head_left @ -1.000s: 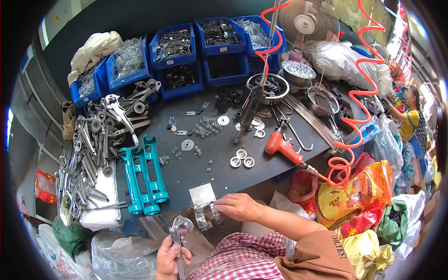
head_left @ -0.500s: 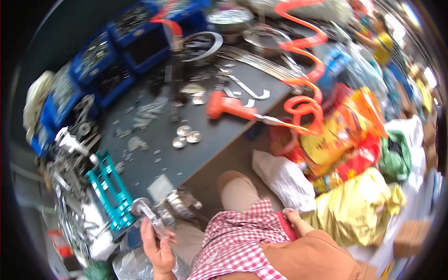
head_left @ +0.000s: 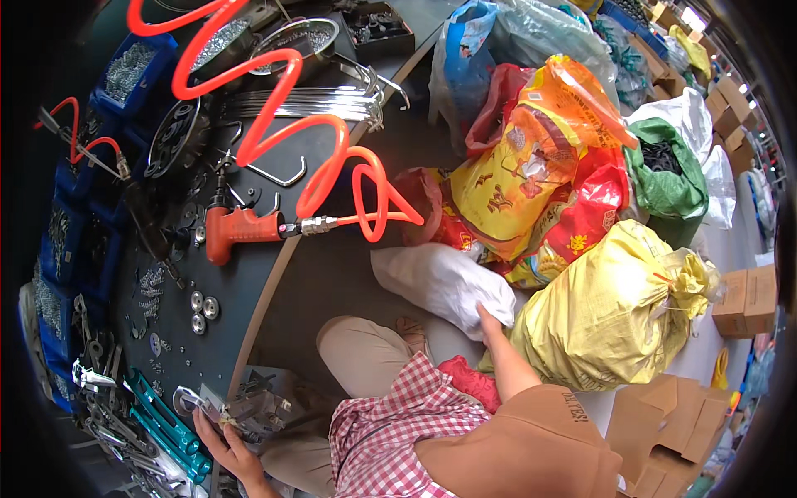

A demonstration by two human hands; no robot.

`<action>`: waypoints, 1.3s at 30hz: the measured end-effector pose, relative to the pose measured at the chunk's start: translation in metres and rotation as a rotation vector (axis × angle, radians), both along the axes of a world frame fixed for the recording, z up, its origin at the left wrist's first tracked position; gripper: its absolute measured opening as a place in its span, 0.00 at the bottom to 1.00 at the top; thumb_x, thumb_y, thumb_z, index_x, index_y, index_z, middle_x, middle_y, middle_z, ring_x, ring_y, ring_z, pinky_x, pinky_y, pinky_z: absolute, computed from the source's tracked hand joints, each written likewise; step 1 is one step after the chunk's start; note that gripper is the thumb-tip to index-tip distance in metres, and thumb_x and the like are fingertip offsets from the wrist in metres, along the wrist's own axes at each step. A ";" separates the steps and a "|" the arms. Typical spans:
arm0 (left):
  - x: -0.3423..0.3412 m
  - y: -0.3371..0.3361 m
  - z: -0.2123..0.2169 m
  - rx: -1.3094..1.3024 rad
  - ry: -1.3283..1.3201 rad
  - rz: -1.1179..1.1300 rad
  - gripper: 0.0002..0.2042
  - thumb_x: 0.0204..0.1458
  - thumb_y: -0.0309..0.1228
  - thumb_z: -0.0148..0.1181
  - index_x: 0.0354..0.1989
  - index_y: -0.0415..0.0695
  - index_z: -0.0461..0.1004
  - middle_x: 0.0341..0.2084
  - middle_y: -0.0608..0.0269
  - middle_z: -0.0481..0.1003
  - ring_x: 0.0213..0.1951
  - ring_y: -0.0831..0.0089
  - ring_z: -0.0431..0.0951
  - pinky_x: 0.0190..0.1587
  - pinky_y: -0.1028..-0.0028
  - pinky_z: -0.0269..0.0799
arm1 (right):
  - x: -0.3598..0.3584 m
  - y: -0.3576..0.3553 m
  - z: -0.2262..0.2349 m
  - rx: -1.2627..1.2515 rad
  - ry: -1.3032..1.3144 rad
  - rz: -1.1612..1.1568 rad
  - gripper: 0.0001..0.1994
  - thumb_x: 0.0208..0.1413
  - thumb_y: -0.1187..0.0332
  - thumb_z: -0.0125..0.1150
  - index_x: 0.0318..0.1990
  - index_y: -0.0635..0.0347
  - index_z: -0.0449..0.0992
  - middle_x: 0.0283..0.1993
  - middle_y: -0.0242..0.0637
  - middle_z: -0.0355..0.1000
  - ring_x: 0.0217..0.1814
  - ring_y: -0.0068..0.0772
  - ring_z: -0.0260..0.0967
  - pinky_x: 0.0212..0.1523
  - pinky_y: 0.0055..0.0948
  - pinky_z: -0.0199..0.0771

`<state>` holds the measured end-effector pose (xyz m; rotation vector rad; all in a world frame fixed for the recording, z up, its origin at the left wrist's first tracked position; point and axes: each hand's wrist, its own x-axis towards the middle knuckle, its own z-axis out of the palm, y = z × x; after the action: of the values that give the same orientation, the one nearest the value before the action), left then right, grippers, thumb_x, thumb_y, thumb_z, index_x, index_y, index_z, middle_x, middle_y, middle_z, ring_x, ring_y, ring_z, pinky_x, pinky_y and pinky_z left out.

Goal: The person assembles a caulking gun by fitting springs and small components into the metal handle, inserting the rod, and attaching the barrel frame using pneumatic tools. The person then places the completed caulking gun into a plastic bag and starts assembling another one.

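My left hand (head_left: pixel 222 448) is at the table's near left edge, its fingers closed on a shiny metal part with a round end (head_left: pixel 189 402). Close beside it are a teal rack (head_left: pixel 170 427) and a cluster of metal pieces (head_left: pixel 261 411). My right hand (head_left: pixel 496 322) reaches across to the right end of a white sack (head_left: pixel 440 282) and touches it; its fingers are mostly hidden there. A red pistol-shaped air tool (head_left: pixel 241 232) lies on the dark table, joined to an orange coiled hose (head_left: pixel 320 141).
Blue bins (head_left: pixel 129 75) of small metal parts line the left. Three round metal caps (head_left: pixel 198 307), springs (head_left: pixel 152 286) and bent rods (head_left: pixel 299 104) lie on the table. A dark hanging driver (head_left: pixel 149 220), a yellow sack (head_left: pixel 598 307), a green bag (head_left: pixel 668 178) and cardboard boxes (head_left: pixel 664 423) stand around.
The view has swung to the right. My right hand has gone from the red cloth at my lap out to the white sack. My left hand keeps the metal part, now tilted lower beside the rack.
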<state>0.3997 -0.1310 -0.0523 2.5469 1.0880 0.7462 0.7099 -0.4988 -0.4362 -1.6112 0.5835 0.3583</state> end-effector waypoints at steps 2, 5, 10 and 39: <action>-0.006 0.001 0.000 0.020 0.017 0.024 0.21 0.54 0.28 0.42 0.56 0.32 0.56 0.56 0.46 0.57 0.58 0.53 0.56 0.59 0.62 0.48 | 0.028 0.056 0.050 0.097 0.308 0.165 0.31 0.51 0.49 0.53 0.55 0.63 0.62 0.56 0.42 0.62 0.58 0.40 0.58 0.59 0.37 0.52; -0.008 0.001 0.000 0.019 0.016 0.044 0.20 0.55 0.28 0.42 0.56 0.32 0.56 0.56 0.47 0.57 0.58 0.54 0.56 0.59 0.62 0.47 | 0.069 0.137 0.173 1.218 0.345 0.082 0.23 0.56 0.51 0.44 0.47 0.61 0.68 0.48 0.46 0.68 0.48 0.46 0.67 0.51 0.43 0.65; -0.005 0.001 0.000 0.008 0.038 0.066 0.21 0.55 0.31 0.42 0.56 0.32 0.56 0.56 0.47 0.57 0.58 0.54 0.56 0.59 0.63 0.47 | 0.066 0.156 0.220 1.575 0.282 0.504 0.20 0.58 0.53 0.41 0.44 0.62 0.67 0.47 0.52 0.68 0.46 0.49 0.68 0.47 0.45 0.69; -0.012 -0.019 0.005 0.008 0.243 0.171 0.22 0.47 0.27 0.52 0.52 0.35 0.60 0.49 0.40 0.60 0.49 0.47 0.61 0.52 0.58 0.56 | 0.032 0.356 0.078 1.635 0.645 0.875 0.22 0.45 0.61 0.58 0.49 0.52 0.64 0.41 0.40 0.67 0.36 0.38 0.67 0.36 0.34 0.71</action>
<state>0.3873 -0.1498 -0.0474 2.6266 1.3957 0.4882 0.7421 -0.1426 -0.3578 -0.0015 -0.1187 1.5377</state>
